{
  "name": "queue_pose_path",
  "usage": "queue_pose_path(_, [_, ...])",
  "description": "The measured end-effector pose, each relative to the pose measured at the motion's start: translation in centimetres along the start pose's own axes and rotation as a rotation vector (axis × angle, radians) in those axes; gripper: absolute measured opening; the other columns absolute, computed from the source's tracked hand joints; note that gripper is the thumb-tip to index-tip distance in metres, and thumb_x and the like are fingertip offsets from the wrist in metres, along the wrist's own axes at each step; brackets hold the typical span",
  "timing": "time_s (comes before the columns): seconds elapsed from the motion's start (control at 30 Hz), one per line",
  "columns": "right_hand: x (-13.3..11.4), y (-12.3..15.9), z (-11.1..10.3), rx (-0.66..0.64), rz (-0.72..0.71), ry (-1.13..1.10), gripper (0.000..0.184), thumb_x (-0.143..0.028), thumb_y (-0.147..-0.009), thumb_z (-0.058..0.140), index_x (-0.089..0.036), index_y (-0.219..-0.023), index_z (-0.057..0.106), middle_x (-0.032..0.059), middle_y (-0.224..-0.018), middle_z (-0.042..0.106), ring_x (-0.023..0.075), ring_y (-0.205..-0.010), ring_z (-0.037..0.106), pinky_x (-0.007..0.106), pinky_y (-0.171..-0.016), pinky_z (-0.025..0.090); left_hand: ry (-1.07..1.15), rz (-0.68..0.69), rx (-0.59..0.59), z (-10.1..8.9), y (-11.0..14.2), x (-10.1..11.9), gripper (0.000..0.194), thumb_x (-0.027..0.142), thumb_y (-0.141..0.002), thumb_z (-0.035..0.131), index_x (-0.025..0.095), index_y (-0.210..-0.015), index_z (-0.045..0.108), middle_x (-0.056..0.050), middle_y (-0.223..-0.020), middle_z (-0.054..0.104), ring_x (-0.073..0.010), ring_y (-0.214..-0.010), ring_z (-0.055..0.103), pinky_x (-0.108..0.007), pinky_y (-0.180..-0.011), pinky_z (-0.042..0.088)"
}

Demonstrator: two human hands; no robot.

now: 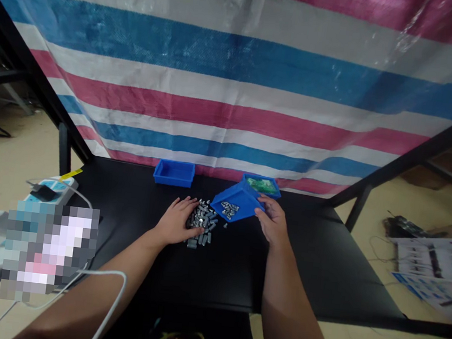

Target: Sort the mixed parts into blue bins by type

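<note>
A heap of small shiny metal parts [204, 231] lies on the black table. My left hand [177, 221] rests against its left side, palm down, fingers stretched out and thumb apart. My right hand [272, 218] grips the right edge of a blue plastic bin [246, 200], which is tilted toward the heap. Several small metal parts [229, 209] sit inside that bin. One loose metal piece [225, 225] lies on the table just below the bin. The exact kind of the parts is too small to tell.
A second blue bin [174, 173] stands at the back left of the table [321, 267]. Behind the tilted bin is another blue bin [275, 187] with green and white contents. A power strip [56, 191] with cables lies left. A striped sheet [234, 94] hangs behind.
</note>
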State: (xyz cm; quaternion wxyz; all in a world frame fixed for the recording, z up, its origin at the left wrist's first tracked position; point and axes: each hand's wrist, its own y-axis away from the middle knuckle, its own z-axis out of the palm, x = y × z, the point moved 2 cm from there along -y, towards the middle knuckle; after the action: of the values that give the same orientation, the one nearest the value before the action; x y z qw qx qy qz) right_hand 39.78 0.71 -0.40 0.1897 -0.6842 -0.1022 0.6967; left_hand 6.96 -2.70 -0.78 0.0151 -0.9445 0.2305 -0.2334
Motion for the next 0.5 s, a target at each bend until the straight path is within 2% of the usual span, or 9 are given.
queue_pose_path(0.2, [-0.3,2.0,-0.1,-0.029,-0.016,-0.016,0.028,-0.032,-0.078,0.082,-0.027,-0.104,0.072,0.0065,-0.128,0.066,0.0239,-0.112,0.066,0.037,-0.089,0.057,-0.011,0.009,0.013,0.2,-0.2,-0.1,0.089,0.071,-0.083,0.060,0.019,-0.152,0.040,-0.010,-0.158,0.044,-0.0314,-0.151,0.032,-0.056,-0.126,0.022])
queue_pose_path(0.5, [-3.3,5.3,1.2,-0.042,-0.129,0.066,0.025,-0.027,-0.083,0.078,-0.027,-0.108,0.072,0.0079,-0.131,0.063,0.0259,-0.120,0.062,0.040,-0.094,0.055,0.011,0.014,0.016,0.2,0.1,0.1,0.096,0.075,-0.080,0.060,0.020,-0.154,0.035,-0.012,-0.160,0.041,-0.0324,-0.152,0.030,-0.058,-0.126,0.019])
